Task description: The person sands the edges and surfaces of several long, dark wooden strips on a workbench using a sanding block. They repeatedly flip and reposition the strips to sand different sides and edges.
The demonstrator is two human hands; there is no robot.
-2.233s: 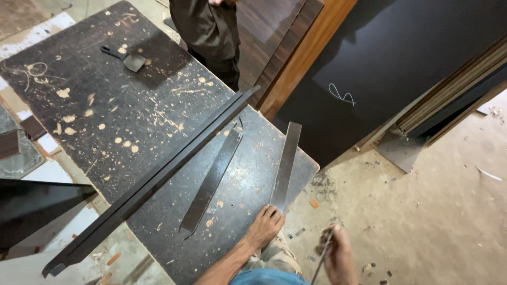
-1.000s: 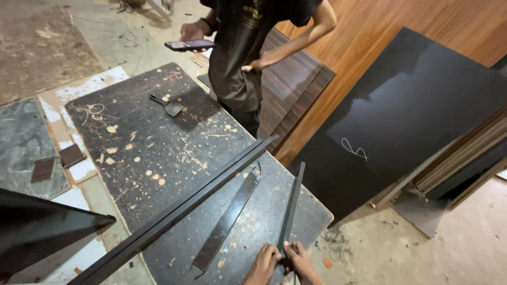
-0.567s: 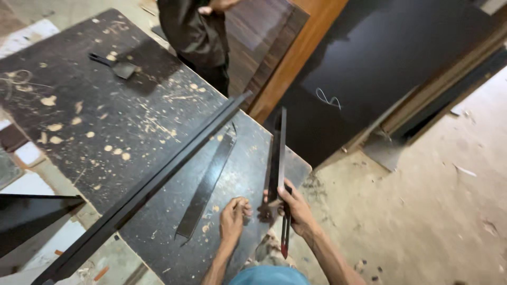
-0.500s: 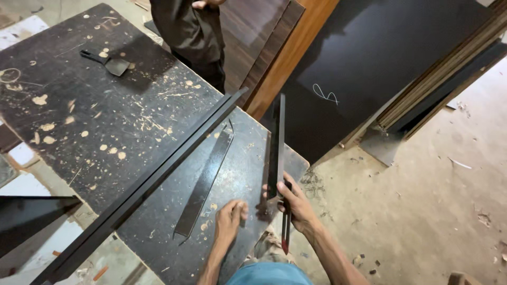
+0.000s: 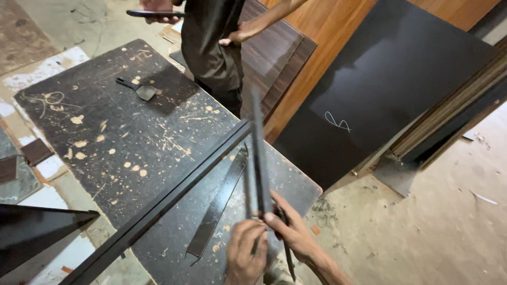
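While both hands meet at the near edge of the surface, they lift a narrow dark strip off it. Left hand is curled around the strip's near end, fingers closed on it; right hand pinches the same end from the right side, thumb on top. The right hand also has a thin dark tool running down through its grip — what kind cannot be told. The strip rises tilted, its far end blurred and pointing toward the person across the surface.

Just left of the hands a second flat strip lies on the surface, glossy and angled. Beside that, a long black bar runs diagonally from the lower left up to the middle, its upper end near the raised strip. The surface itself is a dark board spattered with pale glue spots and scratches. A scraper sits on its far part, well apart from the hands.

The other person stands at the far edge — one hand holds a phone, the other rests near a stack of brown boards. A large black panel with a white scribble leans to the right, over a dusty floor.
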